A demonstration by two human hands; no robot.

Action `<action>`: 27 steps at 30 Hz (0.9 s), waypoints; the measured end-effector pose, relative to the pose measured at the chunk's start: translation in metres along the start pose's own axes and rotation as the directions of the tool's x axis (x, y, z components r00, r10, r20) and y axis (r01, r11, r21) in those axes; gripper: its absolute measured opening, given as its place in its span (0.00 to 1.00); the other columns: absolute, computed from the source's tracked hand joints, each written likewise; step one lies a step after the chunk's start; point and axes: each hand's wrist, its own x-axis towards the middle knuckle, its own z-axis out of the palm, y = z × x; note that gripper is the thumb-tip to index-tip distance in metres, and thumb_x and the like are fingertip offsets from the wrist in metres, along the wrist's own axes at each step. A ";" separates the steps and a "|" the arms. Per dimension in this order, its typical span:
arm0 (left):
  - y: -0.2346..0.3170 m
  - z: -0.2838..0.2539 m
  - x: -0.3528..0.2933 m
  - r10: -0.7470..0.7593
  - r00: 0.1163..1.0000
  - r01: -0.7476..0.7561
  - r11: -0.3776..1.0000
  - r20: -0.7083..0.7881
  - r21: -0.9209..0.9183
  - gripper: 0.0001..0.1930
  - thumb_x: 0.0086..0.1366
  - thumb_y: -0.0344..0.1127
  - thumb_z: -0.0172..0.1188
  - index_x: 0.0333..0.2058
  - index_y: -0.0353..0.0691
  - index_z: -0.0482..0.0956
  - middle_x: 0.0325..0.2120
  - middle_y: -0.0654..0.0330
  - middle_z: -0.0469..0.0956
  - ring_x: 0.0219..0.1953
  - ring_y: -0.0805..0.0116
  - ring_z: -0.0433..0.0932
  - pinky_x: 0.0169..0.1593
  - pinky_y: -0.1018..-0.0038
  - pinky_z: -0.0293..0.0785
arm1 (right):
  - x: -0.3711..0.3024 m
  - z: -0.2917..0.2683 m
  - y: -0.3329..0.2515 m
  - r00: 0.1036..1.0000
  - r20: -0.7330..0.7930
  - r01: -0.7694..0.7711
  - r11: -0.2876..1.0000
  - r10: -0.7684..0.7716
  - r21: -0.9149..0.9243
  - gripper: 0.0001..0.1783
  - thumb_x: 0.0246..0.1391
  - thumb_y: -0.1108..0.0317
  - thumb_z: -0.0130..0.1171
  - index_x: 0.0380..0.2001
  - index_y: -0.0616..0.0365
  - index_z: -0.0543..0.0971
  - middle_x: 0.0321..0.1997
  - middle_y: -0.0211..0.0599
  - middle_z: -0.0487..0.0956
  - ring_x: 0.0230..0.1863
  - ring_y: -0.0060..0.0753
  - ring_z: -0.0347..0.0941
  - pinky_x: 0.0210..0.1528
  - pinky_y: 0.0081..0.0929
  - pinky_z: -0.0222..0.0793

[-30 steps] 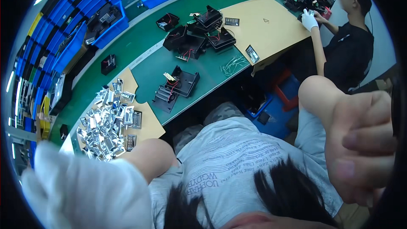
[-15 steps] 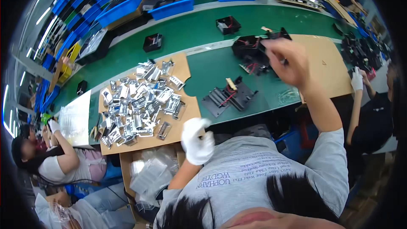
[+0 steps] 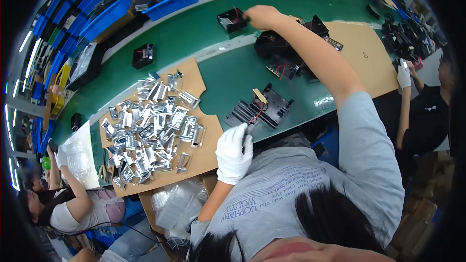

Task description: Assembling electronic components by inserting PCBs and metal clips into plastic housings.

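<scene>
My bare right hand (image 3: 264,18) stretches far across the bench, its fingers closed at the right wall of an open black box (image 3: 233,21) with red wires inside. My left hand (image 3: 234,153), in a white glove, has its fingers together at the near corner of a black plastic housing (image 3: 277,109). The glove hides that corner. This housing carries a red wire and a small tan board (image 3: 260,96). Beyond it, partly under my right forearm, sit more black housings (image 3: 272,43) with red wires.
Shiny metal brackets (image 3: 155,131) are heaped on a brown board (image 3: 208,148) at left. Another black box (image 3: 143,56) stands on the green bench. Blue bins (image 3: 174,2) line the back. A carton of clear plastic (image 3: 177,208) stands below. Co-workers sit at both sides.
My right hand has swung left and away, from above the dark housings to the black box. My left hand has moved up to the near housing's corner. The view has shifted.
</scene>
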 end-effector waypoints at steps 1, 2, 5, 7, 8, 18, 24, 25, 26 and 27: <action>0.000 0.000 0.000 -0.014 1.000 0.014 1.000 0.000 -0.003 0.26 0.55 0.30 0.69 0.54 0.39 0.78 0.47 0.55 0.81 0.46 0.54 0.81 0.50 0.65 0.77 | -0.007 -0.007 -0.002 0.998 -0.026 0.053 0.998 -0.053 0.019 0.20 0.59 0.68 0.53 0.54 0.48 0.82 0.50 0.37 0.85 0.51 0.49 0.80 0.53 0.42 0.76; -0.001 -0.001 0.000 -0.043 0.999 0.043 0.999 -0.007 0.002 0.27 0.54 0.31 0.70 0.55 0.39 0.77 0.48 0.54 0.81 0.47 0.54 0.81 0.51 0.65 0.77 | -0.024 -0.021 -0.016 0.998 -0.004 0.057 0.998 -0.057 0.019 0.20 0.59 0.68 0.53 0.54 0.48 0.82 0.50 0.37 0.85 0.51 0.49 0.80 0.53 0.42 0.76; 0.001 -0.006 0.005 -0.104 0.994 0.104 0.995 -0.015 0.009 0.31 0.53 0.33 0.72 0.57 0.39 0.75 0.51 0.52 0.80 0.49 0.53 0.80 0.53 0.65 0.76 | -0.113 -0.036 -0.057 0.938 -0.284 0.291 0.896 -0.199 0.335 0.20 0.62 0.63 0.60 0.57 0.50 0.80 0.55 0.36 0.83 0.53 0.44 0.79 0.55 0.37 0.75; 0.006 -0.013 0.017 -0.106 0.993 0.110 0.988 -0.047 0.105 0.36 0.51 0.36 0.73 0.60 0.39 0.73 0.53 0.50 0.78 0.51 0.52 0.79 0.55 0.64 0.75 | -0.180 -0.034 -0.063 0.923 -0.322 0.349 0.817 -0.213 0.460 0.24 0.60 0.60 0.64 0.58 0.54 0.79 0.60 0.34 0.80 0.57 0.41 0.77 0.58 0.35 0.73; 0.007 -0.015 0.022 -0.107 0.992 0.116 0.981 -0.063 0.156 0.38 0.50 0.38 0.74 0.61 0.39 0.71 0.54 0.49 0.77 0.52 0.51 0.78 0.56 0.63 0.74 | -0.209 -0.029 -0.067 0.950 -0.279 0.271 0.823 -0.143 0.499 0.24 0.59 0.60 0.65 0.58 0.53 0.79 0.61 0.33 0.80 0.59 0.41 0.76 0.61 0.36 0.71; 0.007 -0.005 0.037 -0.279 0.937 0.202 0.924 0.212 0.324 0.47 0.49 0.46 0.76 0.67 0.40 0.65 0.59 0.45 0.73 0.56 0.48 0.75 0.58 0.60 0.73 | -0.295 0.050 -0.067 0.965 -0.253 0.153 0.928 -0.066 0.340 0.25 0.55 0.61 0.68 0.57 0.48 0.80 0.64 0.30 0.78 0.70 0.40 0.67 0.74 0.42 0.56; 0.022 -0.006 0.021 -0.246 0.961 0.211 0.949 0.129 0.235 0.42 0.53 0.45 0.74 0.65 0.39 0.68 0.56 0.47 0.75 0.53 0.51 0.78 0.56 0.62 0.75 | -0.286 0.064 -0.059 0.940 -0.332 0.208 0.895 -0.072 0.395 0.22 0.55 0.64 0.68 0.54 0.50 0.81 0.64 0.30 0.78 0.73 0.42 0.64 0.75 0.42 0.55; 0.024 -0.009 0.018 -0.267 0.957 0.231 0.938 0.113 0.257 0.42 0.53 0.45 0.74 0.65 0.39 0.68 0.56 0.47 0.75 0.53 0.51 0.78 0.56 0.62 0.75 | -0.283 0.059 -0.064 0.943 -0.329 0.204 0.852 -0.040 0.482 0.21 0.55 0.65 0.68 0.53 0.50 0.81 0.65 0.31 0.77 0.73 0.41 0.64 0.75 0.42 0.56; 0.026 -0.012 0.016 -0.260 0.959 0.235 0.953 0.115 0.192 0.39 0.54 0.43 0.74 0.64 0.39 0.70 0.55 0.48 0.76 0.52 0.52 0.78 0.55 0.63 0.75 | -0.280 0.051 -0.070 0.947 -0.321 0.201 0.799 -0.011 0.566 0.20 0.54 0.67 0.68 0.52 0.50 0.82 0.65 0.32 0.77 0.74 0.41 0.64 0.75 0.42 0.56; 0.027 -0.017 0.013 -0.252 0.961 0.237 0.963 0.113 0.129 0.37 0.55 0.42 0.73 0.63 0.39 0.71 0.55 0.49 0.77 0.51 0.53 0.79 0.55 0.64 0.75 | -0.279 0.049 -0.075 0.945 -0.326 0.231 0.782 -0.037 0.579 0.20 0.54 0.67 0.68 0.52 0.50 0.82 0.65 0.32 0.77 0.74 0.41 0.64 0.75 0.42 0.56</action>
